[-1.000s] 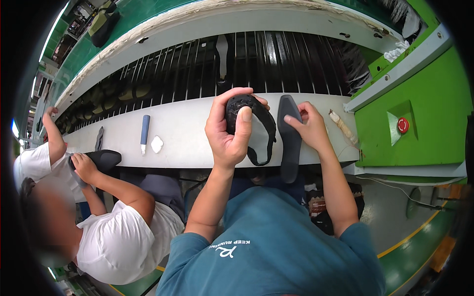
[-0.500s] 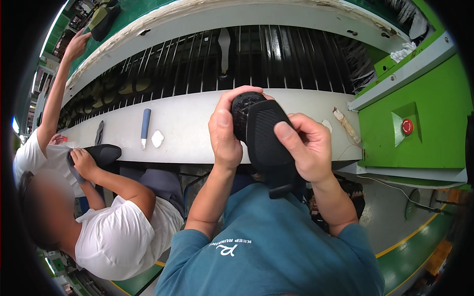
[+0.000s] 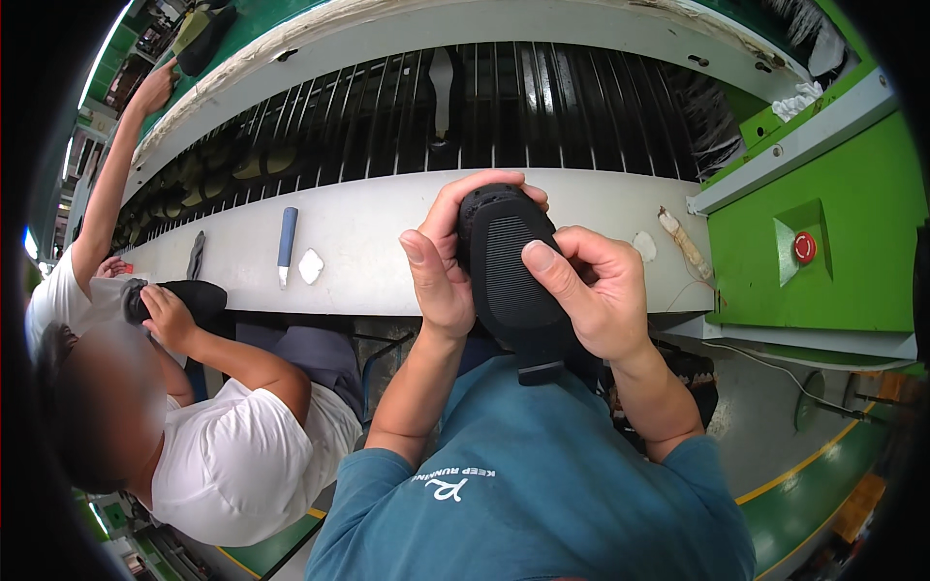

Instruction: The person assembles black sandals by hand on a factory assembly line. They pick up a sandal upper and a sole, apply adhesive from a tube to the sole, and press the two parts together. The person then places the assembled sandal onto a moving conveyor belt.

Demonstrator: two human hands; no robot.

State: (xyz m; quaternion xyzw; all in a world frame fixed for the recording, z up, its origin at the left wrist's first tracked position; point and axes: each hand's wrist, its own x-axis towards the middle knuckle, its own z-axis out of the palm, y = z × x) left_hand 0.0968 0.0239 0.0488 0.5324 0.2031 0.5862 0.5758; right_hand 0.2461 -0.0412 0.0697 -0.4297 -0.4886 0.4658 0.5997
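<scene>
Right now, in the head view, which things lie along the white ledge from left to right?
Dark flat strip → blue-handled tool → small white lump → black shoe sole held in left hand and right hand → white lump → pale stick.

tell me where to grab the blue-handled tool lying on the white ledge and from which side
Take the blue-handled tool by its blue handle, the thick upper part, coming from above with fingers across its width. It lies flat on the white ledge, tip toward the near edge, with bare ledge on its left; the small white piece lies close on its right.
</scene>
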